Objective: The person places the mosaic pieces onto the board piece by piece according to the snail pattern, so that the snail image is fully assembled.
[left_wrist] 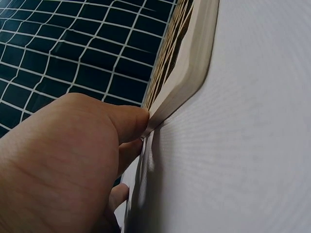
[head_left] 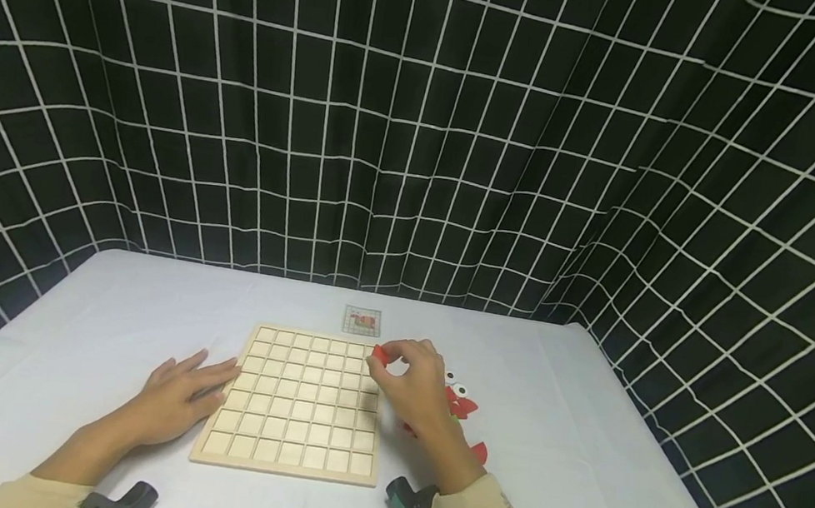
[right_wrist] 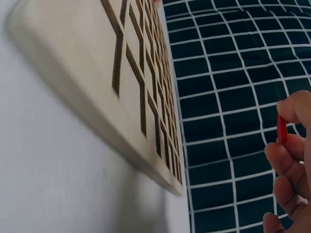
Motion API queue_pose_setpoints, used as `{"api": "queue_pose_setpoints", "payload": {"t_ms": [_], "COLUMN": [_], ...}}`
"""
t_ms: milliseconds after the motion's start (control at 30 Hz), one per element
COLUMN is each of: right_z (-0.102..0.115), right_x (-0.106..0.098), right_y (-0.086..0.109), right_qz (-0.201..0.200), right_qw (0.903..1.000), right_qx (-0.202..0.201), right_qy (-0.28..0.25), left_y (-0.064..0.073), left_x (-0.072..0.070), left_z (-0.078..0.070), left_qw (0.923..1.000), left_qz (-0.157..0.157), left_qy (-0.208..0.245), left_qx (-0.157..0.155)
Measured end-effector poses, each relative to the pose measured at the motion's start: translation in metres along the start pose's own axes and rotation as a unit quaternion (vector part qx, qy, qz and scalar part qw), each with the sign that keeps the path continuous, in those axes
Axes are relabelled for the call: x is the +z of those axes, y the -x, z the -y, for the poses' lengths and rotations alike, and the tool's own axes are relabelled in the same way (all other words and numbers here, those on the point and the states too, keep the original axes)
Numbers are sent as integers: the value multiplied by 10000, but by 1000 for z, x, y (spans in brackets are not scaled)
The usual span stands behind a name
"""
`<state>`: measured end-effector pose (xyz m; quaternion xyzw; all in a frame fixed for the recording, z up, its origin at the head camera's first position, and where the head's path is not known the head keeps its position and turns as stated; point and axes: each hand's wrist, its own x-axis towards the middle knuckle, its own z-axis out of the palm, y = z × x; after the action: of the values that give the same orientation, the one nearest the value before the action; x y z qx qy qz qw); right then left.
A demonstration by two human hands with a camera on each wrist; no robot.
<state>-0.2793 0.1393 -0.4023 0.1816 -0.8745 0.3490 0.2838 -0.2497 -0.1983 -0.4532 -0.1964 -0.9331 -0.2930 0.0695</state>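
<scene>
A wooden grid board (head_left: pixel 286 468) with many square cells lies on the white table. My left hand (head_left: pixel 180 397) rests at its left edge with fingers spread; in the left wrist view, the thumb and a finger of that hand (left_wrist: pixel 73 155) touch the board's rim (left_wrist: pixel 192 63). Between thumb and forefinger, my right hand (head_left: pixel 417 385) pinches a small red piece (head_left: pixel 380 356) above the board's far right corner. The right wrist view shows the red piece (right_wrist: pixel 282 129) edge-on, thin and flat, apart from the board (right_wrist: pixel 97 128).
Beyond the board lies a small picture card (head_left: pixel 362 321) with a grid and a red figure. Red pieces (head_left: pixel 479 452) and round eye pieces (head_left: pixel 460 391) lie right of the board, partly behind my right arm. A dark grid-patterned curtain (head_left: pixel 361 131) surrounds the table (head_left: pixel 577 491).
</scene>
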Motion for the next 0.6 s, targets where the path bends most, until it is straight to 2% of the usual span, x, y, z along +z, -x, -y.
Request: {"api": "queue_pose_setpoints", "payload": {"t_ms": [300,600], "right_z": [3,-4], "right_x": [24,38], "right_y": [-4,5], "right_qz": [404,583], "right_qw": [9981,9969], "right_qx": [470,478], "right_qy": [-3,234], "left_y": [-2,-1], "left_x": [-2,0], "left_z": [0,3], "left_qw": [10000,9999], "left_qz": [-11,80], "left_qy": [-36,41], "left_qx": [-32,-106]}}
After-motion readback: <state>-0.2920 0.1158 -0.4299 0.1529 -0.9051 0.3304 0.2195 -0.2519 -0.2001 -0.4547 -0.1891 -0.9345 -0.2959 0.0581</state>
